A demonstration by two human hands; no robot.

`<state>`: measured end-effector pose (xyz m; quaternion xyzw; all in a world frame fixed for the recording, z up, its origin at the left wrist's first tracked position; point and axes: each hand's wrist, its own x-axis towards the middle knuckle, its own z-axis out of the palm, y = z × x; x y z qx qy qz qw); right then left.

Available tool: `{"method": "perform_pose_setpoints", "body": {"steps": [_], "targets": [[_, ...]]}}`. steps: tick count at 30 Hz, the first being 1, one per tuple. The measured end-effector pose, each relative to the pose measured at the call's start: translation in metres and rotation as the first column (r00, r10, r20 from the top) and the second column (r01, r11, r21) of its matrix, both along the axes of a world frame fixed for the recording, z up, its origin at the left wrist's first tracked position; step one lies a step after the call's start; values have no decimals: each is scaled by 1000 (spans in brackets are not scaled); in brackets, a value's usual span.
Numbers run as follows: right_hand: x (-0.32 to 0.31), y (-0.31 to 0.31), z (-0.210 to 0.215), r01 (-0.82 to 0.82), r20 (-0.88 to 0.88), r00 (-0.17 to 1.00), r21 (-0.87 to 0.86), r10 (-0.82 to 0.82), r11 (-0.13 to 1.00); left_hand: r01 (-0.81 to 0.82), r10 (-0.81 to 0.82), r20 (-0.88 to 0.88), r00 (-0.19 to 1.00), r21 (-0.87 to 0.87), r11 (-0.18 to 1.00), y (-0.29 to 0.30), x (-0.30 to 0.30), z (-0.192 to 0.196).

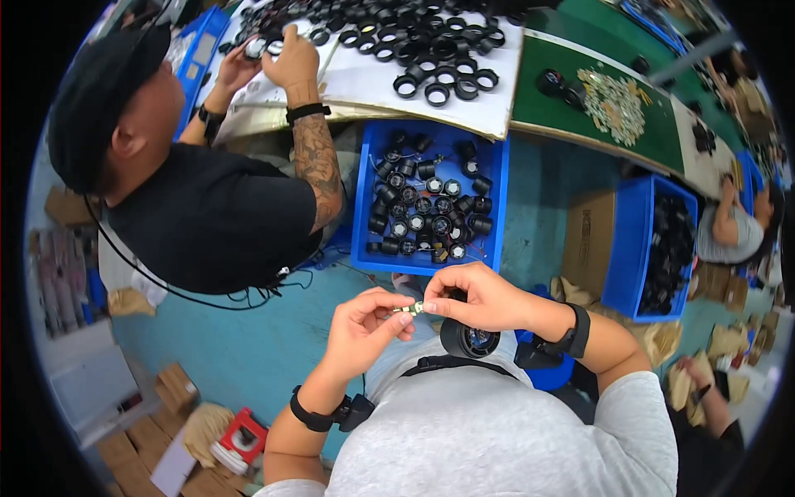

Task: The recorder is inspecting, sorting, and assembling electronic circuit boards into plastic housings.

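In front of my waist, my left hand [364,327] pinches a small green circuit board [410,308] between thumb and fingers. My right hand [482,298] meets it from the other side, its thumb and index finger closed at the board's right end. Under the right palm sits a black cylindrical housing [469,340], its open round end showing small parts inside. The curled fingers of the right hand that appear to hold the housing are mostly hidden. Just beyond my hands, a blue bin [360,240] holds many similar black cylinders with wires and light round faces.
A co-worker [207,199] in black sits at left, handling parts at a white table [348,87] covered with black rings. To the right, a green table [546,112] bears a pile of small pale parts [614,106]. Another blue bin [623,248] stands on the floor below.
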<state>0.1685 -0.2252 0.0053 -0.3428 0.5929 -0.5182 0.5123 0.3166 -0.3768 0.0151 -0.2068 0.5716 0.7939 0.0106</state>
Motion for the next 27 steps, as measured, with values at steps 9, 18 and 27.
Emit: {"method": "perform_pose_setpoints", "body": {"steps": [9, 18, 27], "targets": [[70, 3, 8, 143, 192, 972, -8, -139, 990, 203, -204, 49, 978, 31, 979, -23, 43, 21], [98, 0, -1, 243, 249, 942, -38, -226, 969, 198, -202, 109, 973, 48, 979, -22, 58, 22], [76, 4, -50, 450, 338, 825, 93, -454, 888, 169, -166, 109, 980, -19, 985, -20, 27, -22]]}}
